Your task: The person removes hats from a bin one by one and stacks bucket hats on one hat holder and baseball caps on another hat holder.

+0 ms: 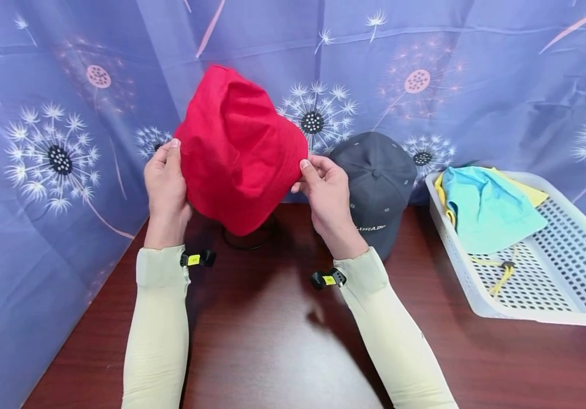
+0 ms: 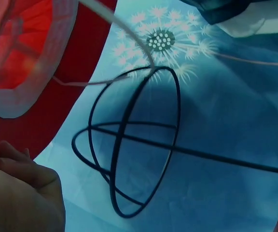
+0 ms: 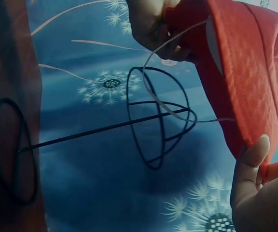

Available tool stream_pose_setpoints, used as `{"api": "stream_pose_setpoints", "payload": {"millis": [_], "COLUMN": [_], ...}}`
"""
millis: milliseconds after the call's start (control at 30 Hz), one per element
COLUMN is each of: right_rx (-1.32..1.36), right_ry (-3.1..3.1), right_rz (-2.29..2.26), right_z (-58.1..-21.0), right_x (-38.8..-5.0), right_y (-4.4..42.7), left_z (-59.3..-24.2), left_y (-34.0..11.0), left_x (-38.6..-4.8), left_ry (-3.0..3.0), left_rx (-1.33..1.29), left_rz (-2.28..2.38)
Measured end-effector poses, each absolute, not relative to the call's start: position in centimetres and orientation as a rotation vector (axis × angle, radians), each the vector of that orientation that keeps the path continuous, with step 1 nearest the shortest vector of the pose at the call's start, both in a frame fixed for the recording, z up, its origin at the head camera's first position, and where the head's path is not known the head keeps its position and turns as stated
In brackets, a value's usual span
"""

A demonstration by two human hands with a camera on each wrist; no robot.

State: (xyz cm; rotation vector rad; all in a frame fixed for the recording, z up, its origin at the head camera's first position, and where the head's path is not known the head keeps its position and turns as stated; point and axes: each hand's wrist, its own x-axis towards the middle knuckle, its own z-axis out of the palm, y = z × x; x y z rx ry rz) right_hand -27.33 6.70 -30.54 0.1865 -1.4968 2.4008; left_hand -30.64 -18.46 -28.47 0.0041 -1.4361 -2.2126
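a blue-violet curtain (image 1: 272, 34) printed with dandelions hangs behind everything. in front of it spreads a dark reddish-brown table (image 1: 272, 341). at its right side sits a white perforated basket (image 1: 528, 312). two pale sleeves (image 1: 157, 329) reach forward over the table.

the red bucket hat (image 1: 237, 147) is held up off the table, left of the middle, its crown tilted upward. the wrist views show a pale band inside its brim. close by is a thin black wire stand (image 3: 95, 132) with a ring base and a rounded cage on top; whether hat and cage touch, i cannot tell. just right of the hat is a dark grey cap (image 1: 375, 176), crown up, pale lettering on its front.

both hands hold the red hat: the left hand (image 1: 166, 184) grips the brim's left edge, the right hand (image 1: 327, 187) pinches its right edge between thumb and fingers.

in the basket, a light-blue hat (image 1: 487, 210) lies over some yellow fabric (image 1: 525, 190), with a yellow cord (image 1: 502, 278) below. a thin white cord (image 3: 177, 35) loops from the red hat, crossing the stand's cage in the right wrist view.
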Motion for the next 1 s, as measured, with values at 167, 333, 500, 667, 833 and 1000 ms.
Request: {"api": "stream_pose_setpoints", "payload": {"millis": [167,333,500,667,833,1000], "right_rx": [0.13,0.075,0.033,0.006,-0.025,-0.05], "right_ry": [-1.484,-1.51,-1.539,-1.521,-1.484,-1.465], "right_rz": [2.425,2.45,2.483,2.547,2.597,2.629], "right_z": [-31.1,-31.8,-32.4,-33.3,-33.9,-34.3], "right_x": [-28.1,-28.8,-29.4,-30.0,-30.4,-30.7], "right_y": [6.0,5.4,5.0,4.7,4.3,4.0], "left_z": [-28.9,-29.4,-29.8,-30.2,-30.6,-31.0], "left_y": [-18.9,-19.2,-19.6,-19.9,-20.1,-20.4], "left_x": [-30.9,-31.4,-31.8,-32.1,-32.4,-32.6], "left_ry": [-1.438,-1.443,-1.455,-1.42,-1.4,-1.402], "left_rx": [0.018,0.071,0.124,0.174,0.212,0.257], "left_rz": [-2.219,-2.23,-2.244,-2.321,-2.366,-2.365]}}
